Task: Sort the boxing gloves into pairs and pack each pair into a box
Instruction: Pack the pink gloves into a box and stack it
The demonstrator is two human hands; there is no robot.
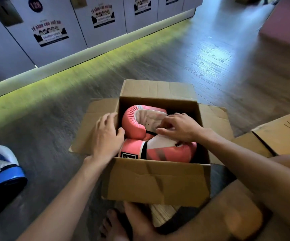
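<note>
An open cardboard box [155, 181] sits on the floor in front of me, flaps spread outward. Two pink and white boxing gloves lie inside it: one [137, 122] toward the back with its rounded end at the left, the other [166, 151] toward the front with its cuff at the left. My left hand [106, 134] rests on the box's left wall and flap, thumb against the back glove. My right hand [179, 127] reaches into the box, its fingers bent and pressing on the white parts of both gloves. A blue and white boxing glove [1, 169] lies on the floor at the far left.
A second cardboard box [283, 134] stands at the right, and another cardboard piece [231, 213] lies at the lower right. My bare feet [123, 223] are below the box. White lockers with posters [50, 32] line the back wall. A pink block [286, 26] stands at the upper right.
</note>
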